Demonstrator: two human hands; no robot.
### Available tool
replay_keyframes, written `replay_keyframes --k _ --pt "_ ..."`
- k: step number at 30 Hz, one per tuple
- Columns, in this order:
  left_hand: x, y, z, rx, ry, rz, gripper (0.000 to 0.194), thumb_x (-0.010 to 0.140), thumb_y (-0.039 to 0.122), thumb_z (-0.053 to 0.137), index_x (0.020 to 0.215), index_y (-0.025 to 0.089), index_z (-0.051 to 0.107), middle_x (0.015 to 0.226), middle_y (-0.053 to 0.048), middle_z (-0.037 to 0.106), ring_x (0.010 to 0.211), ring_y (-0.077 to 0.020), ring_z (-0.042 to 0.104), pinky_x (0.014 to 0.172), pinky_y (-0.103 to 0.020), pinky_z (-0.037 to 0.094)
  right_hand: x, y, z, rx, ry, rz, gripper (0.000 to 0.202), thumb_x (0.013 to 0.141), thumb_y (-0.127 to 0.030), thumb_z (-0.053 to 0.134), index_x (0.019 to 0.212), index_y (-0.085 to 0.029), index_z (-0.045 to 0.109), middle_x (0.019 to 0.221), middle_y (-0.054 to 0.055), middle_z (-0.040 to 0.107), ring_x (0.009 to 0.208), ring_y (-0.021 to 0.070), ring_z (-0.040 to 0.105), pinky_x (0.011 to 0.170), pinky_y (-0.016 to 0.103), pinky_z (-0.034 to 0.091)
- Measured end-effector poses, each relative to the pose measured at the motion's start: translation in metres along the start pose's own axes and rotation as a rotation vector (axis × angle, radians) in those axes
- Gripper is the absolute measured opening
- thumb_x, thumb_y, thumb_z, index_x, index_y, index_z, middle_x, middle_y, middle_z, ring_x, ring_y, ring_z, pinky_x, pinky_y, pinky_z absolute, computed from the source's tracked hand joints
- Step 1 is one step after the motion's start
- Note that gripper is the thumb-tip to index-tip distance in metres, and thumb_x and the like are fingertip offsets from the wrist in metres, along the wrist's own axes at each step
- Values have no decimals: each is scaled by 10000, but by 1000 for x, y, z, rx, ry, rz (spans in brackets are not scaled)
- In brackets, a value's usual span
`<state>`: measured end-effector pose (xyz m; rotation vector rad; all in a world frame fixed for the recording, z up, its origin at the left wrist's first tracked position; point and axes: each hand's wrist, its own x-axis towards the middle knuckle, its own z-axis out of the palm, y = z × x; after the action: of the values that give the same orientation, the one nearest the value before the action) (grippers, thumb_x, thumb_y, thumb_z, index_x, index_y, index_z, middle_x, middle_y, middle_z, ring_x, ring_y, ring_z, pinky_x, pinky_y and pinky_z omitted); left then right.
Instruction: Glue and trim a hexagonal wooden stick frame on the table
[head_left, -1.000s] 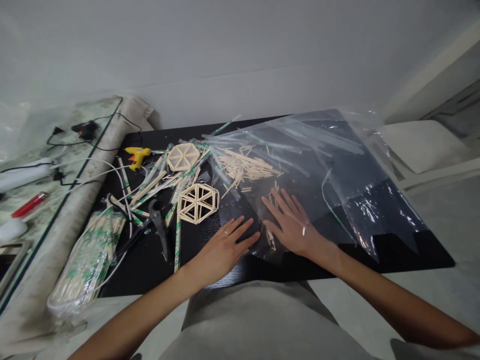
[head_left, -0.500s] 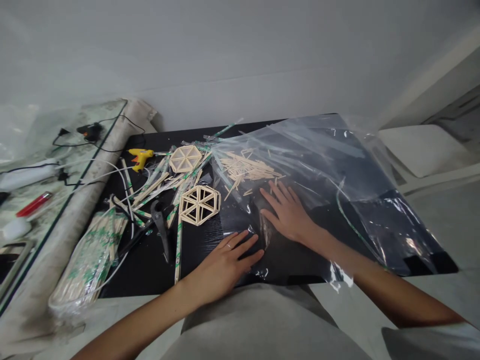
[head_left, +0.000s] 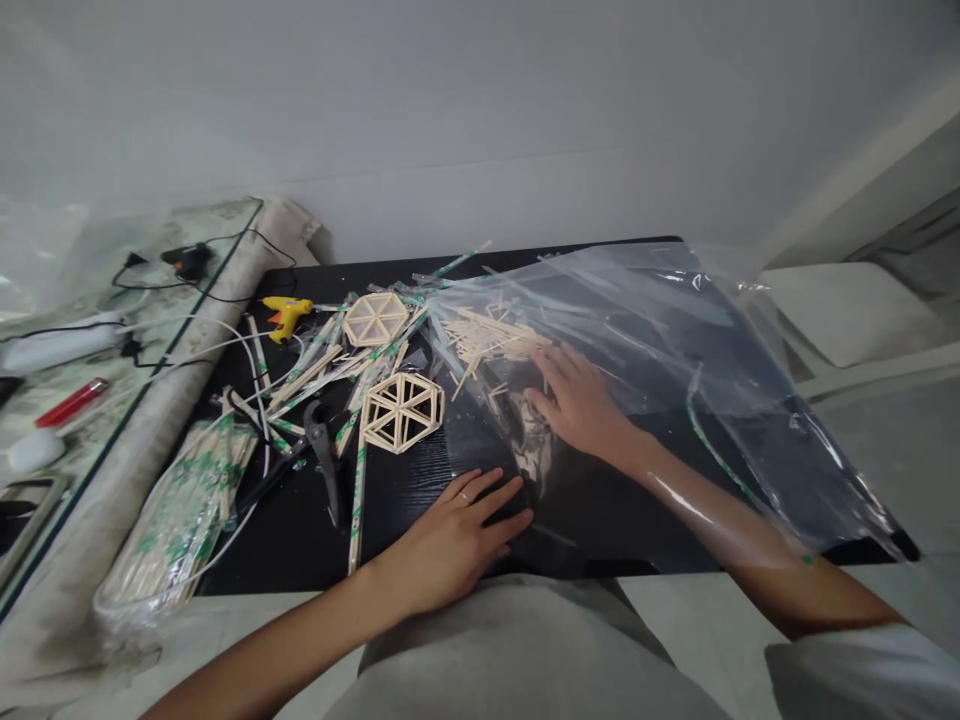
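Observation:
My left hand lies with fingers spread near the table's front edge, a ring on one finger, at the edge of a clear plastic sheet. Further up and to the right, my right hand reaches with fingers stretched out to a pile of short wooden sticks, its fingertips at the pile's right side. The clear sheet appears to lie over my right forearm and the sticks. Left of the pile are two hexagonal stick frames: a spoked one nearer me and another farther back.
A yellow glue gun, black-handled pliers and paper-wrapped sticks lie on the black table's left part. A bag of wrapped sticks rests at the front left. Beyond a rolled sheet are cables and a red tool.
My right hand has moved forward to the stick pile, and the plastic sheet has shifted and creased around it. My left hand stays nearly in place.

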<state>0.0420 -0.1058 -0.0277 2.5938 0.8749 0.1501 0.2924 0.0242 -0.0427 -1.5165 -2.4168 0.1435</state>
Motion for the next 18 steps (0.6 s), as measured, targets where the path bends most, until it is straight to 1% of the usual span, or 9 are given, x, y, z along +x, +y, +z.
replay_keyframes --k 2,3,5,7,8,10,12,15,18 --pt "-1 0 1 -2 -4 5 479 990 230 618 1465 251 568 1629 -95 465 1508 -355 417 1198 -579 404 14 3 -3 -1 59 -26 609 1068 -425 413 1604 -138 380 1632 191 430 1544 423 300 1202 617 332" --pt "-2 0 2 -1 -7 6 477 992 233 615 1466 254 567 1632 -92 463 1509 -354 417 1201 -576 402 22 4 -5 -4 85 -36 608 1070 -425 406 1604 -135 379 1608 207 450 1526 424 323 1190 619 340" --pt "-3 0 3 -1 -10 5 475 995 242 616 1467 260 566 1635 -87 459 1511 -354 416 1207 -576 397 37 5 -11 -23 98 -22 632 1071 -438 405 1600 -94 381 1501 259 531 1418 427 449 1137 601 393" --pt "-4 0 3 -7 -13 2 478 994 257 625 1468 261 566 1637 -85 457 1512 -356 414 1205 -582 400 51 4 -17 -59 70 67 660 1059 -449 435 1594 -65 394 1306 274 643 1235 417 578 1046 570 456" --pt "-4 0 3 -11 -15 1 476 993 263 629 1465 261 568 1637 -86 457 1512 -357 415 1203 -585 403 56 2 -20 -68 58 122 663 1051 -448 453 1588 -62 405 1216 259 684 1149 396 621 1008 538 477" --pt "-4 0 2 -18 -20 -1 466 997 272 627 1459 261 574 1635 -88 460 1512 -357 416 1199 -586 408 64 -1 -27 -67 54 199 626 1047 -459 459 1555 -93 470 1127 216 727 1046 350 663 961 472 500" --pt "-3 0 2 -24 -17 -2 459 1001 276 624 1457 261 578 1632 -91 464 1513 -353 415 1199 -583 409 69 -4 -33 -61 64 228 555 1062 -480 415 1470 -145 587 1130 181 741 1033 316 679 944 419 506" --pt "-3 -1 3 -37 -7 0 468 1002 276 621 1467 264 570 1637 -93 456 1521 -344 405 1208 -572 401 75 -4 -40 -72 72 273 506 1058 -481 403 1250 -167 751 1089 172 743 1029 314 690 919 404 515" --pt "-3 -1 5 -47 1 1 476 998 276 627 1470 267 568 1639 -89 454 1520 -339 407 1214 -566 392 85 1 -41 -74 77 327 458 1020 -461 467 1105 -164 805 1042 186 738 1004 337 697 868 421 534"
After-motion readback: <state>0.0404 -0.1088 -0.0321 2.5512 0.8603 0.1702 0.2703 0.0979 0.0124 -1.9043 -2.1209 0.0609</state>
